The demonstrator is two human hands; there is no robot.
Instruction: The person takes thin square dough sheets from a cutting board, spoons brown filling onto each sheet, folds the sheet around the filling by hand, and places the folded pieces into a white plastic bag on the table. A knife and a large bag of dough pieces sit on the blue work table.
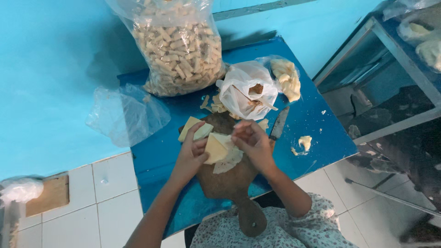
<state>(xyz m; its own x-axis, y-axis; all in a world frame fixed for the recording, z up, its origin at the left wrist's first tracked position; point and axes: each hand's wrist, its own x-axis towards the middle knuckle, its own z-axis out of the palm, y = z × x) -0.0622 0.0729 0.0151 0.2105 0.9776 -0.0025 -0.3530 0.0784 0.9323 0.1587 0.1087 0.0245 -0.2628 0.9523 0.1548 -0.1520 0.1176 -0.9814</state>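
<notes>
Head view
Nearest the camera: a lap in flowered cloth (pixel 294 229), with the handle of a wooden board (pixel 250 220) reaching toward it, below both hands.
Board: brown, paddle-shaped, lying on a small blue table (pixel 317 133) under both hands.
Left hand (pixel 190 156): fingers curled, gripping the left edge of a pale yellow pastry sheet (pixel 215 148), thumb on top.
Right hand (pixel 252 142): fingers bent and pinched onto the upper right part of the same sheet; whether something small is between the fingertips cannot be told.
Pastry sheet: held between the two hands just above the board, with a paler, crumpled sheet (pixel 229 160) hanging beneath it.
Second sheet (pixel 195 129): folded, resting on the board just above the left hand.
Knife (pixel 278 125): lying on the table just right of the right hand.
White bag (pixel 248 89): open, just beyond the right hand; lumps of pale dough (pixel 287 79) in clear plastic to its right.
Big clear bag (pixel 177 43): full of small rolled pieces, well beyond the left hand.
Empty plastic bag (pixel 126 115): left of the left hand, at the table edge.
Scraps (pixel 303 143): dough bits on the table, right of the right hand.
</notes>
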